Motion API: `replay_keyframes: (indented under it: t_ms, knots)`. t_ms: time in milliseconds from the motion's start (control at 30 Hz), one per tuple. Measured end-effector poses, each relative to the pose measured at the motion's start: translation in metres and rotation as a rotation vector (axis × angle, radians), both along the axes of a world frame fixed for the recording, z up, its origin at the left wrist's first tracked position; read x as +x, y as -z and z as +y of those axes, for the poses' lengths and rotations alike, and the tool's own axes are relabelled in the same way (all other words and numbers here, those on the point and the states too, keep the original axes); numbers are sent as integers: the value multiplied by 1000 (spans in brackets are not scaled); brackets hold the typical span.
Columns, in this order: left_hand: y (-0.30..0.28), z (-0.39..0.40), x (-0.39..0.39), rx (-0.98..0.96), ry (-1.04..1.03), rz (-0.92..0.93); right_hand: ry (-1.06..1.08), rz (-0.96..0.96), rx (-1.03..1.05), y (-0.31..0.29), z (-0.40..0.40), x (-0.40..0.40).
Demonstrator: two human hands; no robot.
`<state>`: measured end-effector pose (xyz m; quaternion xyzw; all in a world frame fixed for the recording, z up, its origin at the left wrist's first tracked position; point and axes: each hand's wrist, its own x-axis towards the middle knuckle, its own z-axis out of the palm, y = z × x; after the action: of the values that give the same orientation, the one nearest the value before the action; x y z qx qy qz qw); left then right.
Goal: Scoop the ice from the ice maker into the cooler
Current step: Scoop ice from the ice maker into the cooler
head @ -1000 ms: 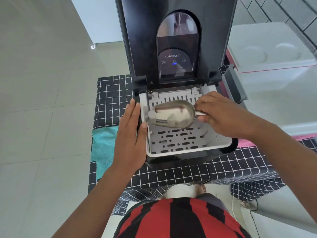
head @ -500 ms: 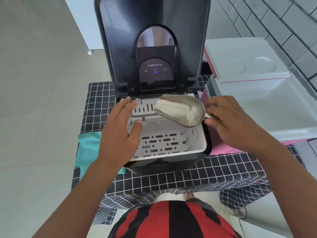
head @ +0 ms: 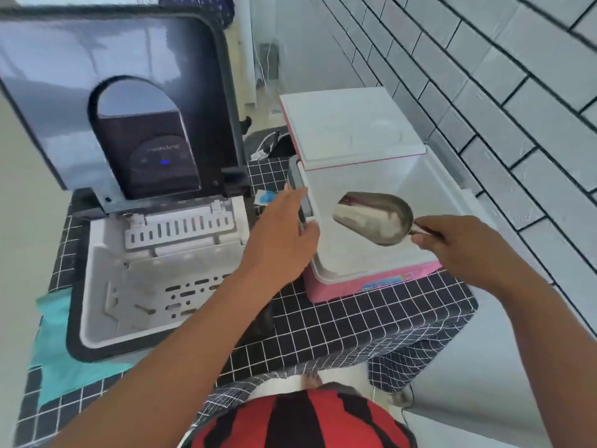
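The black ice maker (head: 74, 334) stands at the left with its lid (head: 135, 101) raised and its white slotted basket (head: 155, 279) showing no ice. To its right sits the pink cooler (head: 371, 282), open, its white lid (head: 349, 124) folded back. My right hand (head: 458, 244) pinches the handle of a steel scoop (head: 374, 218), which hovers over the cooler's white inside. Something pale lies in the scoop's bowl, too blurred to name. My left hand (head: 284, 237) rests on the cooler's left rim by its grey handle (head: 300, 185).
Both appliances stand on a black-and-white checked cloth (head: 355, 324). A teal cloth (head: 64, 360) lies under the ice maker's front left. A white tiled wall (head: 484, 76) runs along the right, close behind the cooler. A cable and dark items (head: 271, 143) lie between the two appliances.
My right hand has carried the scoop rightward from above the ice maker's basket to over the open cooler. My left hand left the ice maker and now touches the cooler's rim.
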<state>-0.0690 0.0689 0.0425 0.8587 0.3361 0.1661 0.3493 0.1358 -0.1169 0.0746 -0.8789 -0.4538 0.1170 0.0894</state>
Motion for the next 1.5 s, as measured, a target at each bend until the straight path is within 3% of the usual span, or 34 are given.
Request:
replay_keyframes:
  t_ms: [100, 233, 433, 633, 767, 900, 1300, 1500]
  knots:
    - [13, -7, 40, -30, 65, 167, 36, -105, -33, 7, -10, 29]
    - [33, -15, 73, 63, -75, 354, -6, -383, -63, 26, -1, 62]
    - [54, -26, 75, 113, -142, 293, -117, -588, -179, 51, 27, 90]
    - [59, -26, 76, 175, -158, 295, -111, -490, -48, 84, 35, 99]
    - [60, -25, 77, 185, -161, 307, 24, -373, 149, 108, 29, 102]
    - [58, -27, 78, 187, -164, 317, 51, -314, 213, 116, 29, 107]
    - [56, -30, 76, 175, -173, 292, 14, -184, 343, 121, 27, 109]
    - [53, -32, 75, 179, -163, 303, 9, -33, 269, 121, 29, 115]
